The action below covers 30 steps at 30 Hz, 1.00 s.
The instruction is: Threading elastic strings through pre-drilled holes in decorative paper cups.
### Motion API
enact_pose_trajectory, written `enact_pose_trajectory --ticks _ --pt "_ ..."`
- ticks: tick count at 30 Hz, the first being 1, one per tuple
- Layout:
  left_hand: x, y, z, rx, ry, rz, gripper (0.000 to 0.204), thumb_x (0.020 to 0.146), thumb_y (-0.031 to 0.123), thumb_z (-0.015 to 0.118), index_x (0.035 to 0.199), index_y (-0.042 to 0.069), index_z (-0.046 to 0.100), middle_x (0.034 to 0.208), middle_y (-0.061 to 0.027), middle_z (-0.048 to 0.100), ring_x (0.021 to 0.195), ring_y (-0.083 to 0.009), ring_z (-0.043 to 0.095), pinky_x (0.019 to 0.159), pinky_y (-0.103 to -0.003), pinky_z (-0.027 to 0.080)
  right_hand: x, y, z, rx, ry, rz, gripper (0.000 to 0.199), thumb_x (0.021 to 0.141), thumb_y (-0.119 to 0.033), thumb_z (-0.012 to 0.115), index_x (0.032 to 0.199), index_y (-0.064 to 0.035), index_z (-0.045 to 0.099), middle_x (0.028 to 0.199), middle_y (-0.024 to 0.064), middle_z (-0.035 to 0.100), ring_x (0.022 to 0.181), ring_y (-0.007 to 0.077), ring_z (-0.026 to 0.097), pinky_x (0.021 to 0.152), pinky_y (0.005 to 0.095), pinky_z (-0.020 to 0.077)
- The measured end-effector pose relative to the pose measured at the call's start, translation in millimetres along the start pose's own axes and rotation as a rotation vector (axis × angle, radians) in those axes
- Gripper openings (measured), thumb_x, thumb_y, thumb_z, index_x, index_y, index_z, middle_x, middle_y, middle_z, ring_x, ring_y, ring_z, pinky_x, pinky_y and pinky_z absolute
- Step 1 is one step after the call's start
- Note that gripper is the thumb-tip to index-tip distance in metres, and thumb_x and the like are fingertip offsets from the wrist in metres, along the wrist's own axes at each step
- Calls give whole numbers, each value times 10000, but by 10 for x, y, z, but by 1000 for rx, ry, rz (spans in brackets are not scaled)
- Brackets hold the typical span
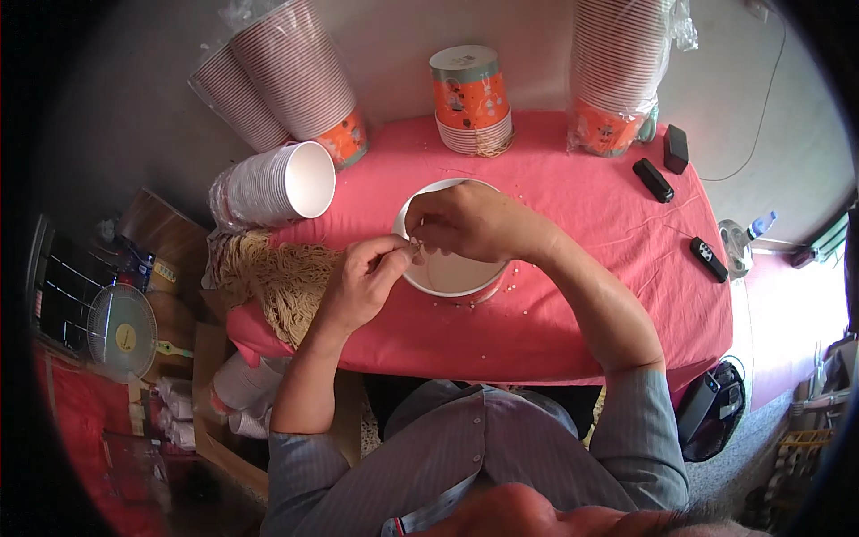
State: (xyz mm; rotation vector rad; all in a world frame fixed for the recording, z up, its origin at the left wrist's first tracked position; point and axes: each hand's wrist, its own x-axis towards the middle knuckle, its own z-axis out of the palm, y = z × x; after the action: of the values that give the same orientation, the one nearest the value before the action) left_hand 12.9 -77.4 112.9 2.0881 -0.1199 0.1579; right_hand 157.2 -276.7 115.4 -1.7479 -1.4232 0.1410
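Note:
My left hand (362, 279) and my right hand (472, 219) meet above the near left part of a white paper tub (465, 276) standing on the table. Thumb and forefinger of the left hand are pinched together at the right hand's fingertips. The right hand is bent over with its fingers curled in. Something tiny and pale sits between the fingertips, too small to name. A thin line like a thread hangs below them over the tub. To the left of my left forearm lies a heap of beige string (284, 282).
Small pale bits are scattered on the pink tablecloth (573, 313) around the tub. Behind stand an upside-down orange tub stack (472, 94) and tall wrapped stacks of tubs (617, 67). A sideways stack (310, 181) lies left. Black devices (653, 180) rest at the right.

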Motion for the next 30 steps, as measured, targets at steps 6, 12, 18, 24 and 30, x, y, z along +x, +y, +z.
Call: enact_pose_trajectory --ticks 6,12,18,24,30 --pt "-2 -142 -41 -121 -29 -73 231 1064 152 602 1048 -14 762 892 -54 768 655 -74 580 622 -256 478 -14 17 -80 182 -23 60 182 872 -92 734 1042 -31 754 901 118 785 852 255 767 792 399 593" --pt "4 -116 -1 -253 -25 -108 232 1069 179 601 1026 5 748 907 -15 756 588 -38 479 527 -230 393 -26 29 -115 170 -62 91 175 832 -95 742 993 -30 767 913 107 790 867 245 770 807 384 602" --pt "0 -134 6 -237 -38 -111 230 1059 192 618 1036 6 751 946 -15 777 588 -43 484 535 -232 407 -35 -6 -125 132 -70 90 194 831 -131 763 1001 -41 794 909 119 801 848 252 777 792 383 608" --pt "2 -60 2 -118 -50 -31 195 1069 98 587 1061 2 758 993 -43 791 670 -62 571 591 -246 457 -47 -73 -170 96 -114 145 232 861 -226 839 1014 -51 831 910 130 801 879 228 772 834 359 614" --pt "-9 6 30 9 -28 -18 178 1055 28 579 1100 -6 747 1047 -90 778 955 -175 750 814 -301 594 -44 -114 -184 123 -96 110 210 863 -191 825 1018 -49 825 890 123 798 843 220 768 802 361 613"
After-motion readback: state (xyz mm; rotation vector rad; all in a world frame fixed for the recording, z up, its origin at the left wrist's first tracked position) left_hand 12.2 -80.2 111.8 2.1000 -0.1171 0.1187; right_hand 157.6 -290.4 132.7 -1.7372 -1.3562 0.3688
